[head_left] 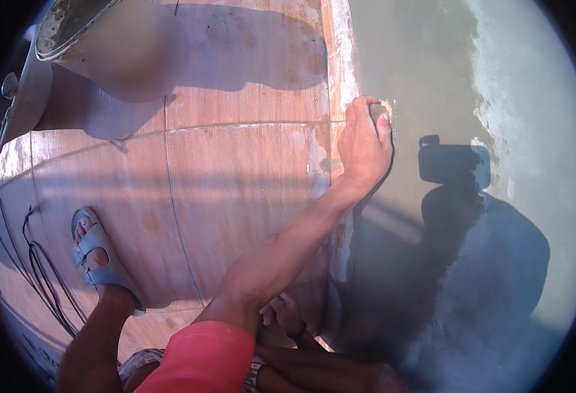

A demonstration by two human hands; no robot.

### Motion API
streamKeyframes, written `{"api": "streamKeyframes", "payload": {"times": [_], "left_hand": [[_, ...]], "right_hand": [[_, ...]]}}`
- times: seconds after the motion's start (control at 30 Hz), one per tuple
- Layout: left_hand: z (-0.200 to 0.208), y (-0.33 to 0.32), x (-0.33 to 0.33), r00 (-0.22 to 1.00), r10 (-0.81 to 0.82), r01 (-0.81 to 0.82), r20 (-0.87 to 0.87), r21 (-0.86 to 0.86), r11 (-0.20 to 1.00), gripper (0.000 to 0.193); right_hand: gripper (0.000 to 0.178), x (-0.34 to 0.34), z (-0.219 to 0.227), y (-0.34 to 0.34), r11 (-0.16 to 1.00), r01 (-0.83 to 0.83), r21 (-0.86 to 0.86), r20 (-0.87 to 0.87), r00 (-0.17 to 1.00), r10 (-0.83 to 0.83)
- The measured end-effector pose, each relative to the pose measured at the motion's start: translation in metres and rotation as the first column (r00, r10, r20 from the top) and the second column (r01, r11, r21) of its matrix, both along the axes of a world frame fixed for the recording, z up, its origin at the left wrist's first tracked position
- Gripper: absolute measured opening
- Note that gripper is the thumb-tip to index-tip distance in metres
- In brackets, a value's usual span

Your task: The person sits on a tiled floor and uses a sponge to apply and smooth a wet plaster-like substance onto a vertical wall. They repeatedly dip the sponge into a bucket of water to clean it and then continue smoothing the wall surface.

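My left hand point(366, 144) is stretched up and to the right, its fingers closed round a small, grey-smeared sponge point(385, 105) with a yellowish corner. The sponge sits against a wet-looking grey cement surface point(419, 78), right beside its border with the tiles. Most of it is hidden under my palm. Lower down, below my left forearm, my right hand point(285, 315) shows in shadow with its fingers curled. What it holds, if anything, cannot be made out.
Reddish wood-look tiles point(235, 170) cover the floor at left. A cement-stained bucket point(68, 56) and a wide basin point(36, 92) stand at far left. Black cables point(36, 262) lie near my sandalled foot point(104, 255). A paler band point(517, 78) runs along the cement.
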State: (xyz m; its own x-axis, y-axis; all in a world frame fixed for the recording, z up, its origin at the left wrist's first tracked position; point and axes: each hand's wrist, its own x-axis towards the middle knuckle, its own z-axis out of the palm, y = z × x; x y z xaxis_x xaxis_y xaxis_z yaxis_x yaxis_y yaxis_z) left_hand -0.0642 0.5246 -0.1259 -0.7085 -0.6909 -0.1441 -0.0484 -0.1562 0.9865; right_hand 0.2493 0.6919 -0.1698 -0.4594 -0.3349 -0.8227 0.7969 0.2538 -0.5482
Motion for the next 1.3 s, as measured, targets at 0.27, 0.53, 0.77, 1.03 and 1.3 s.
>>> {"api": "streamKeyframes", "payload": {"times": [0.27,0.53,0.77,1.03,1.3], "left_hand": [[-0.03,0.014,0.013,0.999,-0.031,0.03,-0.043,-0.011,0.999,0.028],[-0.008,0.03,0.04,0.947,-0.264,0.258,-0.183,-0.055,0.965,0.032],[-0.029,-0.09,-0.098,0.992,-0.08,0.06,-0.099,-0.185,0.981,0.034],[-0.042,-0.017,-0.017,0.971,-0.157,0.12,-0.183,-0.198,0.973,0.033],[-0.016,0.104,0.141,0.96,-0.243,0.241,-0.138,-0.031,0.97,0.033]], "right_hand": [[0.021,-0.01,0.001,-0.002,1.0,-0.014,0.017,0.047,0.999,0.013],[0.022,-0.012,-0.005,0.007,0.994,-0.093,0.063,0.088,0.992,0.087],[0.025,-0.002,-0.001,0.0,0.998,0.061,-0.022,0.067,0.996,-0.06],[0.024,-0.002,-0.005,0.006,0.995,0.088,-0.045,0.06,0.995,-0.085],[0.021,-0.005,-0.011,0.006,0.999,0.044,-0.01,0.008,0.999,-0.044]]}}
